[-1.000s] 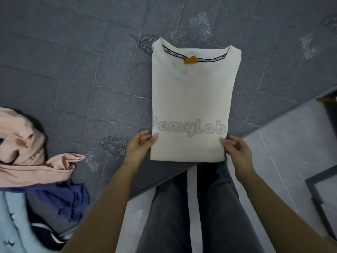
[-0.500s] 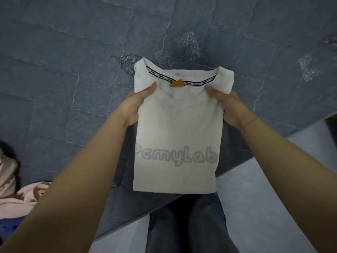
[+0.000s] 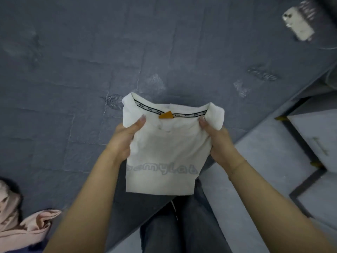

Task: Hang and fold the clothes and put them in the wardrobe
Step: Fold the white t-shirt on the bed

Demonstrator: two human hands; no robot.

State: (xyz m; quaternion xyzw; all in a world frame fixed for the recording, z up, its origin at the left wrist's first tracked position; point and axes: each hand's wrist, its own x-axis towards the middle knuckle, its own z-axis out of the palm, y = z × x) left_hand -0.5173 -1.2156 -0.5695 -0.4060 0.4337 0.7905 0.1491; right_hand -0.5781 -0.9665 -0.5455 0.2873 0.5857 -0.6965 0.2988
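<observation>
place: bedroom | evidence: grey quilted bed (image 3: 73, 70), heaped clothes (image 3: 27, 225)

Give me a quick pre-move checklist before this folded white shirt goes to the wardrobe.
1. Both hands gripping: ok. Left hand and right hand pinch the white T-shirt by its sides below the collar.
2. Fold intact: ok, the sleeves are tucked and the hem is even.
3. Shirt off the bed: cannot tell, the lower edge overhangs the bed edge.
4. Wardrobe position: cannot tell, it is not identifiable here.
5. Remaining laundry: not ok, pink garment lies unfolded.
</observation>
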